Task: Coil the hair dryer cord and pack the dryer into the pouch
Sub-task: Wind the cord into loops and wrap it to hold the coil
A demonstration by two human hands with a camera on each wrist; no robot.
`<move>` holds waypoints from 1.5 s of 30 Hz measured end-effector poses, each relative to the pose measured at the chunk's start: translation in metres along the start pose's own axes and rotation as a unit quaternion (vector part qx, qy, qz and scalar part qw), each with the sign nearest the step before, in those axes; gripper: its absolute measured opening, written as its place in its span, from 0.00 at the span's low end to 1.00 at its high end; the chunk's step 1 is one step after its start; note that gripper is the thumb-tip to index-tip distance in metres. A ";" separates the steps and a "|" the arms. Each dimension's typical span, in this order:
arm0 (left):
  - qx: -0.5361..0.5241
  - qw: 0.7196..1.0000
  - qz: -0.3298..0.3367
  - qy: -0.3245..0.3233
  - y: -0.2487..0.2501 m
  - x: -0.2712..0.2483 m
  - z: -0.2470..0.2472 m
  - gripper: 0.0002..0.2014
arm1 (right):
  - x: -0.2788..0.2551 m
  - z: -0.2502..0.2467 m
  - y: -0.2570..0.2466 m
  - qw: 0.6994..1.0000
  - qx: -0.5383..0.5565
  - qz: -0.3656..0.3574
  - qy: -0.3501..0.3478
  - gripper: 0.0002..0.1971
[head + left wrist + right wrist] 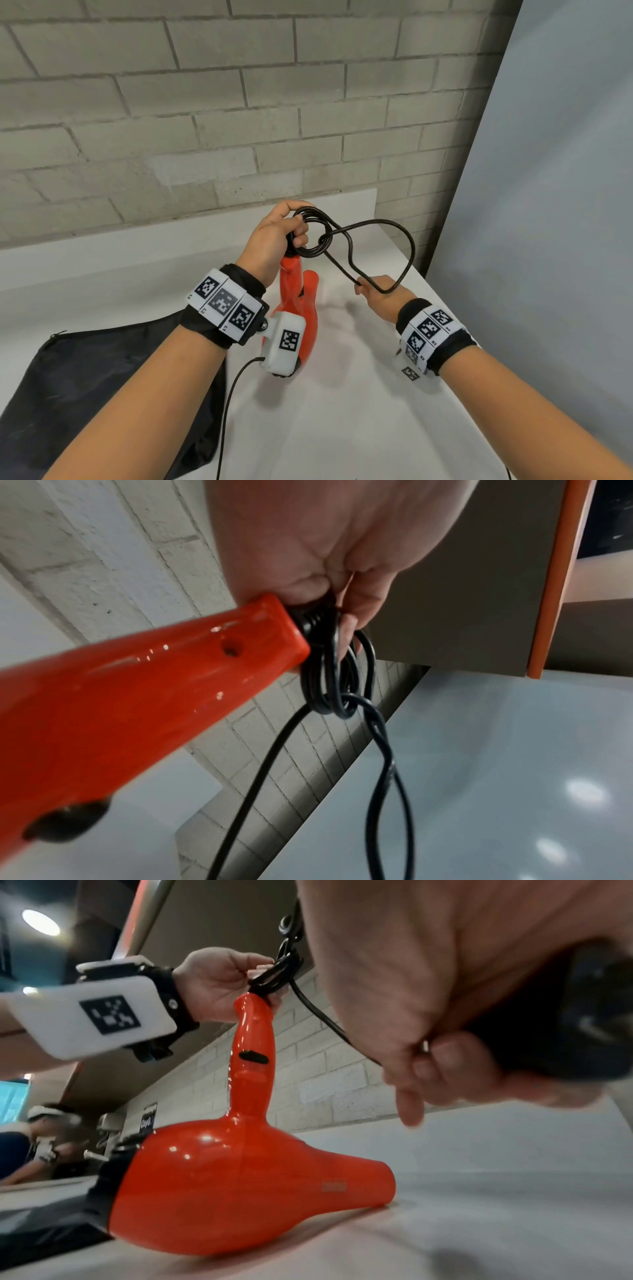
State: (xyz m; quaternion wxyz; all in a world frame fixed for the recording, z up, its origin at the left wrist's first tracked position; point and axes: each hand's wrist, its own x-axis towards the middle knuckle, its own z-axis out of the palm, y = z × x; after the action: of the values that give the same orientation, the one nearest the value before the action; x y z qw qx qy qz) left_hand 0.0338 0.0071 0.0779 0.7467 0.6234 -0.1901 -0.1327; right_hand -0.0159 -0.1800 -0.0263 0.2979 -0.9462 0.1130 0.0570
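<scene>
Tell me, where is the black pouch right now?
In the head view the black pouch lies flat on the white table at lower left, under the left forearm, beside the red hair dryer.

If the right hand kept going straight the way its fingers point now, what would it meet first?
Probably the red hair dryer: the right hand, pinching the cord, points leftward toward its upright handle, with bare table between. Depth is uncertain; it might pass behind.

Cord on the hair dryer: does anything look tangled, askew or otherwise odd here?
Slightly. The left hand grips tight coils at the handle end of the red hair dryer, but the cord running to the right hand crosses itself in a loose, kinked figure-eight. No damage is visible.
</scene>
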 end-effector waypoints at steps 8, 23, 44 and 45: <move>-0.103 0.994 -0.006 0.038 0.002 0.001 -0.013 0.16 | 0.006 0.012 0.003 0.934 -0.310 0.102 -0.146 0.17; -0.062 0.998 -0.015 -0.002 0.003 0.000 -0.006 0.14 | -0.008 -0.003 -0.092 0.944 0.267 -0.166 0.103 0.07; -0.092 0.995 -0.024 -0.013 0.004 -0.001 -0.014 0.13 | 0.019 0.011 -0.065 0.994 -0.100 -0.028 0.024 0.20; -0.083 0.996 -0.022 -0.018 0.004 -0.001 -0.015 0.13 | 0.018 0.009 -0.069 0.997 0.007 -0.067 0.023 0.23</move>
State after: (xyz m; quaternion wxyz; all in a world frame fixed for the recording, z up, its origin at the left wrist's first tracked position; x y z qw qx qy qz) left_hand 0.0392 0.0214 0.0795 0.7891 0.5612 -0.1775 -0.1757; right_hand 0.0185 -0.1230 0.0014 0.3048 -0.9506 0.0564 0.0145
